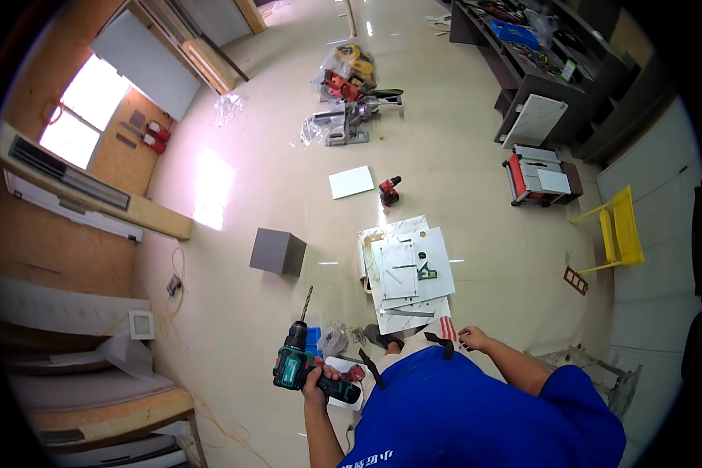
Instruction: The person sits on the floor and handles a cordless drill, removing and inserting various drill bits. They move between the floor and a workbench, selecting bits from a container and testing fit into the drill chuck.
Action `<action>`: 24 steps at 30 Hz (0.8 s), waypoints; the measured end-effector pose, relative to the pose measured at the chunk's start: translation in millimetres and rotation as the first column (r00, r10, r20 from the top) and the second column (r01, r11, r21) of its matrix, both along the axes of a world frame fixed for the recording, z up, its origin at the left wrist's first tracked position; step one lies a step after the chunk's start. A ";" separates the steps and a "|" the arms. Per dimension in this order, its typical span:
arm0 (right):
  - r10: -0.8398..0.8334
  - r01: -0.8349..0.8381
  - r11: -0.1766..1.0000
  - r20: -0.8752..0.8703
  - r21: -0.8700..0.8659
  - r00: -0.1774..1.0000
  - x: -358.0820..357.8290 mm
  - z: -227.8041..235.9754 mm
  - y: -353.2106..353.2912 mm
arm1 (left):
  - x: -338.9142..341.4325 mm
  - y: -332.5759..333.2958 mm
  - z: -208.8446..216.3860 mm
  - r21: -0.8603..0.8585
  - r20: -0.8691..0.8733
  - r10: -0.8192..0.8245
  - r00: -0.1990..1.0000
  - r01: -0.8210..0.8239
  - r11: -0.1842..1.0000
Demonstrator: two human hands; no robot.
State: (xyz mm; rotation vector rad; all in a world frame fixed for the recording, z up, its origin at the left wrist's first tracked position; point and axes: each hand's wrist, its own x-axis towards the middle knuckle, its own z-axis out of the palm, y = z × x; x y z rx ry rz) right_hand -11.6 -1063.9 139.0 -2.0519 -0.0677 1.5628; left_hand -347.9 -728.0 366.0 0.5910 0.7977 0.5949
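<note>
My left hand (320,382) is wrapped round the grip of a teal and black cordless drill (288,366). A long twist bit (308,304) sits in its chuck and points up, away from me. My right hand (473,338) is beside my thigh, near the front right corner of a stack of white boards (439,242). Its fingers are curled together; whatever they hold, if anything, is too small to make out. On the stack lie a smaller white panel (398,282), a green square-like tool (427,271) and a grey metal strip (410,313).
Ahead are a grey box (273,251), a white board (351,182), a red cordless drill (390,191) and several power tools (349,117). A yellow chair (622,230) and a red-framed table saw (537,178) stand right. Blue bin (313,340) and clear bag (333,341) lie near my feet.
</note>
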 end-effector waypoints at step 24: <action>-0.748 0.748 0.662 0.090 0.038 0.658 -2.6 -2.2 94.6 | 101.4 254.5 -10.1 0.071 -0.046 -0.394 0.918 0.396 0.915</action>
